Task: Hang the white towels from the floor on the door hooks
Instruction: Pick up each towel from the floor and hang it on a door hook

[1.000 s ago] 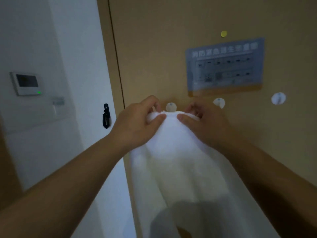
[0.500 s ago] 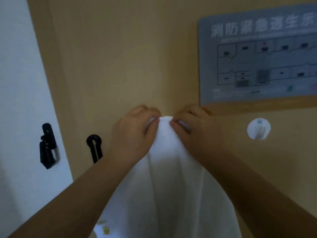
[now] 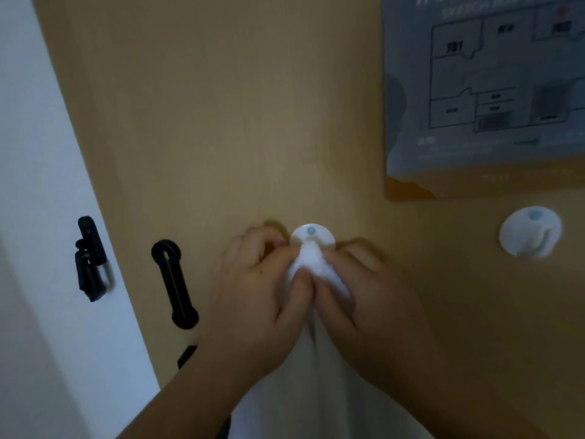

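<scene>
A white towel (image 3: pixel 311 264) hangs down the tan door (image 3: pixel 221 122), its top bunched just under a round white hook (image 3: pixel 311 237). My left hand (image 3: pixel 259 299) pinches the bunched cloth from the left and my right hand (image 3: pixel 364 299) pinches it from the right, thumbs almost touching. The towel's top fold reaches the hook's peg; I cannot tell whether it is caught on it. The rest of the towel drops between my forearms to the bottom edge. A second round white hook (image 3: pixel 530 232) is bare at the right.
A grey evacuation-plan sign (image 3: pixel 484 83) is stuck on the door at the upper right. A black chain-lock slide (image 3: pixel 174 283) is mounted near the door's left edge, and its black catch (image 3: pixel 91 258) is on the white wall (image 3: pixel 38 185) beside it.
The view has closed in on the door. My hands have lowered and gathered the towel's top tighter, so the hook, hidden half a second ago, now shows above the cloth.
</scene>
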The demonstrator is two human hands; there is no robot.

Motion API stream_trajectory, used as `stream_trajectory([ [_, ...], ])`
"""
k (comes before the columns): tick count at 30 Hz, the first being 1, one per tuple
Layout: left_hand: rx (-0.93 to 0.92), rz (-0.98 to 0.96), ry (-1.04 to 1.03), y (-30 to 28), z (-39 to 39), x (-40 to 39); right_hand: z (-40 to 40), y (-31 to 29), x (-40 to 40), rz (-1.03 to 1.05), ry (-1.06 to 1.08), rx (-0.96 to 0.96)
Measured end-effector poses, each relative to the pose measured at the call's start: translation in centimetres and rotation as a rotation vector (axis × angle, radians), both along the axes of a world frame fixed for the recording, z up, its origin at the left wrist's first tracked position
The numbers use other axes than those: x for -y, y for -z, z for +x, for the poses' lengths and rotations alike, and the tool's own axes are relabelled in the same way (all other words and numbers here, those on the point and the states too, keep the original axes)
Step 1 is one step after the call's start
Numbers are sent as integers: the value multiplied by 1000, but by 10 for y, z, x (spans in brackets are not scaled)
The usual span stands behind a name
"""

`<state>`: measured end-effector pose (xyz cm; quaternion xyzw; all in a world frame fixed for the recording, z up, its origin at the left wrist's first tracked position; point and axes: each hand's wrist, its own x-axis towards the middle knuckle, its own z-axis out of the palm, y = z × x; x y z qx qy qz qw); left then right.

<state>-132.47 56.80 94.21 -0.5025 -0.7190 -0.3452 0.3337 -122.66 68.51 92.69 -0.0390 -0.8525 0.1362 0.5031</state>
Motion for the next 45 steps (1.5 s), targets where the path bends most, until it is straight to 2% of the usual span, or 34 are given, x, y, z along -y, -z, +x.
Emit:
stream_trajectory([
  [2, -4, -14, -48, -3, 4, -2, -1, 1, 3, 15, 129, -44],
  [4, 181, 66, 45, -3, 10, -5, -2, 0, 8, 18, 248, -54],
  [5, 308, 140, 105, -2, 12, -5, -2, 1, 10, 24, 239, -50],
  [7, 524, 257, 237, 2, 16, -3, -5, 7, 14, -59, 70, -27],
  [10, 649, 292, 370, 17, 26, 1, -11, 18, 22, -239, -102, -66],
  [12, 683, 295, 411, 28, 29, 3, -14, 26, 29, -233, -99, -118],
  [14, 653, 281, 406, 37, 28, 6, -12, 32, 32, -192, -34, -150],
  [16, 573, 251, 381, 45, 27, 11, 2, 37, 32, -241, -35, -95],
  [19, 286, 195, 258, 60, 40, 23, 37, 55, 29, -242, 63, 14],
  [21, 96, 155, 268, 79, 54, 24, 64, 74, 27, -281, 163, 56],
  [22, 58, 125, 322, 90, 63, 23, 80, 86, 27, -313, 211, 86],
  [24, 61, 24, 495, 111, 82, 18, 117, 116, 30, -365, 314, 167],
  [26, 109, -158, 641, 131, 102, 10, 161, 143, 40, -424, 439, 272],
  [30, 123, -587, 768, 164, 156, 0, 261, 180, 78, -549, 668, 401],
  [35, 46, -854, 968, 185, 271, 11, 390, 200, 147, -703, 891, 357],
  [40, -125, -949, 1231, 207, 430, 47, 537, 225, 248, -738, 1160, 378],
  [45, -332, -1037, 1456, 248, 587, 114, 675, 261, 385, -933, 1469, 415],
])
